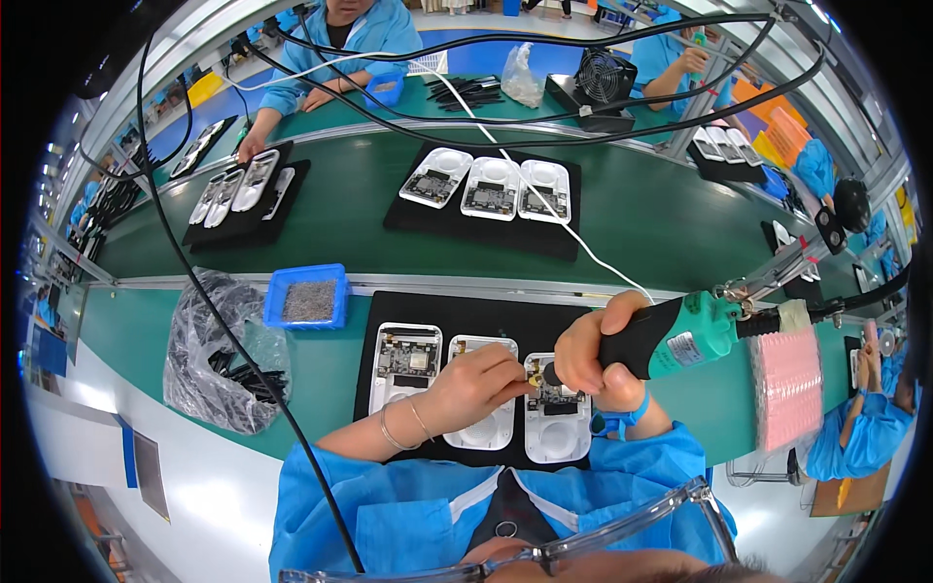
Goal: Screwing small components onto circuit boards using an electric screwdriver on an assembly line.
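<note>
My right hand (593,360) is wrapped round a green and black electric screwdriver (680,335), its bit end pointing at the circuit board in the right-hand white housing (557,439). With fingers pinched together, my left hand (476,389) reaches to the upper left of that board, beside the bit; what the fingertips hold is hidden. Beneath my left hand sits a middle white housing (486,432), partly covered. The left white housing (406,355) shows its board. All three lie on a black mat (486,309).
A blue bin of small screws (309,299) and a clear plastic bag of black parts (233,360) are to the left. Pink bubble wrap (787,389) lies right. Across the green conveyor (350,214), more housings (491,185) rest on mats. Cables (209,301) hang overhead; co-workers sit opposite.
</note>
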{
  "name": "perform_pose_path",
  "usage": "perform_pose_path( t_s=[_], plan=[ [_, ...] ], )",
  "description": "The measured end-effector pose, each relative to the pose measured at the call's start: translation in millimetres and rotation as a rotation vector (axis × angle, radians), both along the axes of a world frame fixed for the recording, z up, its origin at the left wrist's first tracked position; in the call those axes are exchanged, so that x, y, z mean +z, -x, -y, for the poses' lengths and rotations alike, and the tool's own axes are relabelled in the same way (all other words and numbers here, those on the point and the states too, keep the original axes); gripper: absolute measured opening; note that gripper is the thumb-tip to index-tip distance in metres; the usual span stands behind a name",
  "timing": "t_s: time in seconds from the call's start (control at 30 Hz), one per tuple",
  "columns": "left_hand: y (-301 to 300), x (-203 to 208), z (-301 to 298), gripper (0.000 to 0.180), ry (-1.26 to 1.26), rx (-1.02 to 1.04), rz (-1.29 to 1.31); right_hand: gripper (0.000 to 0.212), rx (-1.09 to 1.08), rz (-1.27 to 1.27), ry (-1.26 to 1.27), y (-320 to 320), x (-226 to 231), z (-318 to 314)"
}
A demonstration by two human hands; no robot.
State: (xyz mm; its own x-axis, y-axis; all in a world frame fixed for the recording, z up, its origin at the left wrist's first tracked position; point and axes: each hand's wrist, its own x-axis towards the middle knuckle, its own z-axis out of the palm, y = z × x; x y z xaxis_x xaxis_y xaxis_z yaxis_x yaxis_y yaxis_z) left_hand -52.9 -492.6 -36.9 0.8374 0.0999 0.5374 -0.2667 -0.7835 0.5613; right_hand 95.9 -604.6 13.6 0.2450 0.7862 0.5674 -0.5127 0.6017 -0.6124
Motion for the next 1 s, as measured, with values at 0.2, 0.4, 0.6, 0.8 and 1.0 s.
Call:
perform_pose_path(
  t_s=[0.2, 0.4, 0.6, 0.8, 1.0],
  plan=[
    [7, -1, -1, 0.019, 0.059, -0.037, 0.093, 0.038, 0.068, -0.012, -0.028, 4, 4, -6],
    [17, 13, 2, 0.026, 0.118, -0.153, -0.061, 0.038, 0.032, -0.022, 0.016, 11, 4, -4],
    [85, 17, -53, 0.018, -0.070, 0.502, -0.099, 0.040, -0.016, -0.095, 0.018, -1, 9, 2],
    [241, 14, -130, 0.010, -0.238, 1.223, -0.377, 0.038, -0.107, -0.018, -0.011, 0, 2, -13],
    [255, 0, -146, 0.021, -0.288, 0.945, -0.591, 0.038, -0.189, 0.035, -0.005, 1, 8, -6]
  ],
)
